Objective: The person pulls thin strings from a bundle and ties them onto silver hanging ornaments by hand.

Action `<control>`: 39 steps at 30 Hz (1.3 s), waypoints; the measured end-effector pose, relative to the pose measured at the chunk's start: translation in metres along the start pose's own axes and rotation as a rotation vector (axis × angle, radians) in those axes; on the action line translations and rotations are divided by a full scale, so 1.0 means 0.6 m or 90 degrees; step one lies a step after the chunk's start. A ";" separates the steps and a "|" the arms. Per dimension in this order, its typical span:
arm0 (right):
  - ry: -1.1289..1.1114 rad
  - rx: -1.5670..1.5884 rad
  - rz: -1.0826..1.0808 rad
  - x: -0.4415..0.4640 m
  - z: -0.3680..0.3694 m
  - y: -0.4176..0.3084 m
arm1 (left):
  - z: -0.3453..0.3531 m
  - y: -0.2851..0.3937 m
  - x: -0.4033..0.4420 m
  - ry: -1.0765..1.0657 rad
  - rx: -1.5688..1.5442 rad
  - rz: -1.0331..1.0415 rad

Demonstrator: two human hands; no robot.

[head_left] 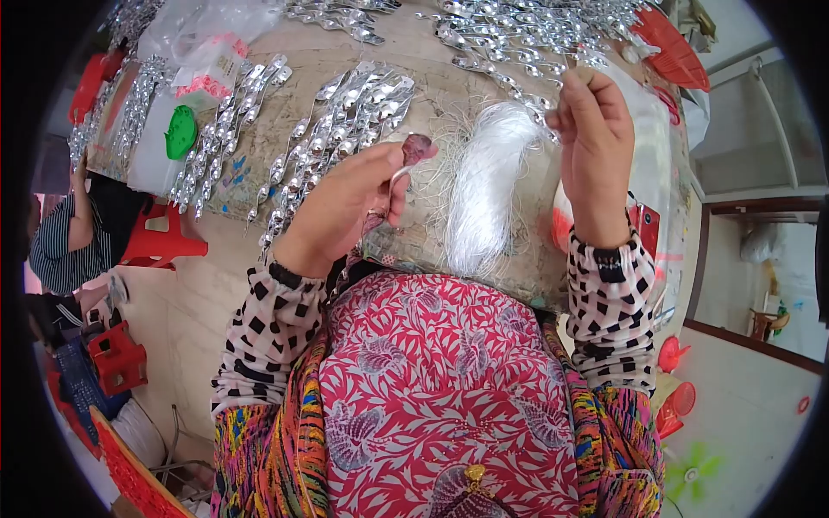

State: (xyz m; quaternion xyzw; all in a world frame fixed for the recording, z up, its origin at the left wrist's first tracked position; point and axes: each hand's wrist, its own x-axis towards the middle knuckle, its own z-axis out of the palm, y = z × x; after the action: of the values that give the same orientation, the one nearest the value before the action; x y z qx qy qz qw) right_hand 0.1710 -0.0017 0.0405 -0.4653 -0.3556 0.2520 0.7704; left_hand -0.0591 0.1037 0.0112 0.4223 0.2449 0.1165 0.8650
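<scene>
My left hand (345,200) is closed, with a small curved metal piece (400,176) between its fingers. Dark purple-brown wrapping (416,148) shows at the thumb, and more lies lower by the fingers. Raised over the table's right side, my right hand (596,129) pinches thumb and forefinger together. What it pinches is too fine to make out. A strand of shiny silver pieces (518,91) runs up to its lower fingers; whether they grip it I cannot tell. Between the hands lies a bundle of white, glossy thread (488,186), with loose ends spread around it.
Silver strands (363,99) lie in rows across the worn table (436,233). A green lid-like piece (180,132) and a pink-and-white box (210,71) are at left. A red basket (673,50) stands far right. Another person (65,242) sits at left near red stools (164,237).
</scene>
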 end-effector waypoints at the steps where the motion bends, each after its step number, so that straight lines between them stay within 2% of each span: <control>1: -0.005 -0.047 0.035 -0.013 0.003 -0.004 | 0.001 0.002 -0.003 -0.035 -0.003 -0.001; 3: -0.025 -0.119 0.103 -0.045 0.016 -0.007 | 0.001 -0.006 -0.004 -0.019 -0.015 -0.004; 9: -0.120 -0.094 0.246 -0.129 0.050 0.007 | 0.013 -0.013 -0.006 -0.029 -0.020 -0.019; 36: -0.104 -0.120 0.258 -0.145 0.056 0.013 | 0.038 -0.026 -0.019 -0.017 0.037 0.038; 39: -0.109 -0.089 0.253 -0.145 0.058 0.011 | 0.051 -0.027 -0.023 0.035 0.080 0.055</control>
State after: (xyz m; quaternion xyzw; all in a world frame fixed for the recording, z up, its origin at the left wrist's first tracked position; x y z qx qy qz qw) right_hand 0.0894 -0.0427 0.0184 -0.5550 -0.3378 0.4122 0.6388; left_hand -0.0547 0.0672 0.0188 0.4822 0.2570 0.1499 0.8240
